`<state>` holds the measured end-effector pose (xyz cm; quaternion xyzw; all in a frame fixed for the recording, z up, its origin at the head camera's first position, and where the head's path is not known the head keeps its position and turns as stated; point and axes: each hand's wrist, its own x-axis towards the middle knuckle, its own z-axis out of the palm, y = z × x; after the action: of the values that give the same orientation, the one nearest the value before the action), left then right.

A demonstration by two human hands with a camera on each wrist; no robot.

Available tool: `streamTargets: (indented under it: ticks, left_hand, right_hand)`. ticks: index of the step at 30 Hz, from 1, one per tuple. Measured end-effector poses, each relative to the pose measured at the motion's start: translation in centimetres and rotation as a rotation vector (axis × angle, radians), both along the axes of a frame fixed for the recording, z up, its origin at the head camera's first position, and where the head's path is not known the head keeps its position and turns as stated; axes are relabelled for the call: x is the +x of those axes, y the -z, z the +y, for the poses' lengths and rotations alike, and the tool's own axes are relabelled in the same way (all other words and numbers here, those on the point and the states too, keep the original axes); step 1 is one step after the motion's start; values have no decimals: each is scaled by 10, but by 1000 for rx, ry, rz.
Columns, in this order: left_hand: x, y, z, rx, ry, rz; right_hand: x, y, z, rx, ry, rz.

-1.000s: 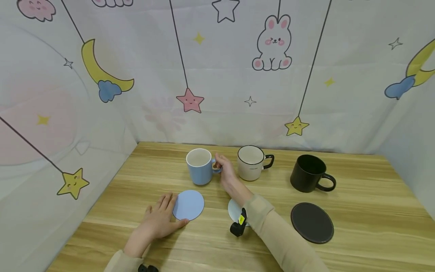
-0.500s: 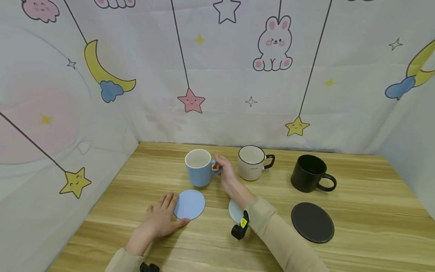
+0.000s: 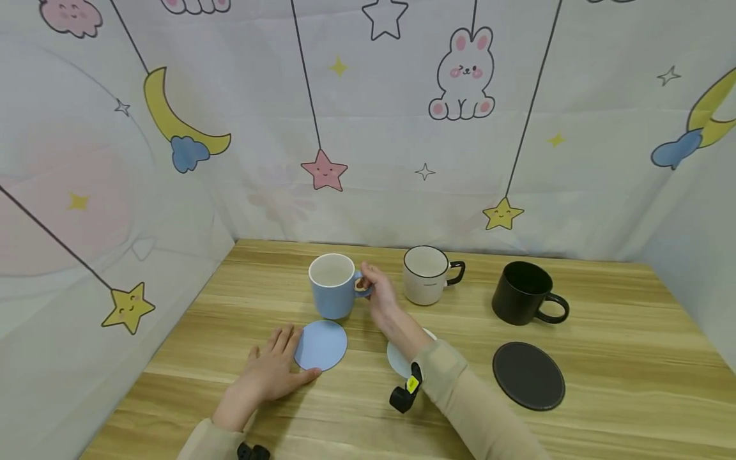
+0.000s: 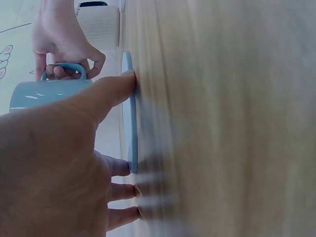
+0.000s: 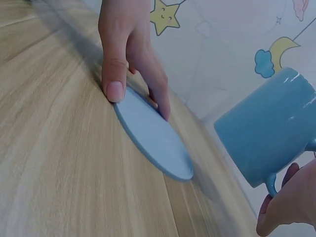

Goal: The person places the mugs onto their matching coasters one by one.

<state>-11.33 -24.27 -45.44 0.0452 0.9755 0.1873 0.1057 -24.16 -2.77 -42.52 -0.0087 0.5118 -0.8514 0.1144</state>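
A light blue mug (image 3: pixel 333 287) with a white inside is upright behind the round blue coaster (image 3: pixel 321 345). My right hand (image 3: pixel 381 295) grips its handle with curled fingers. In the right wrist view the mug (image 5: pixel 269 128) appears lifted slightly off the table. My left hand (image 3: pixel 270 370) rests on the table with fingers spread; thumb and forefinger touch the edge of the coaster (image 5: pixel 153 136). To the right of the right hand stands a cream mug (image 3: pixel 424 281) with a black rim and handle. A pale coaster (image 3: pixel 398 359) lies partly hidden under the right forearm.
A black mug (image 3: pixel 520 295) stands at the right, its handle pointing right. In front of it lies a round black coaster (image 3: pixel 529 375). The wooden table (image 3: pixel 632 358) ends at a white cloth backdrop (image 3: pixel 379 211) printed with stars, moons and a rabbit.
The right hand has carried the blue mug slightly to the left and nearer, towards the blue coaster. The left hand keeps its place at the coaster.
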Motion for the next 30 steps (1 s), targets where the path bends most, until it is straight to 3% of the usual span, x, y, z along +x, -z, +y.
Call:
streamTargets:
  ticks: [8, 17, 30]
  left_hand:
    - [-2, 2, -2, -5, 6, 7]
    - [-3, 2, -2, -6, 2, 2]
    - [0, -4, 2, -10, 8, -8]
  right_hand:
    - [5, -4, -3, -2, 21, -7]
    - [16, -8, -3, -17, -10, -19]
    - [26, -9, -4, -1, -33, -17]
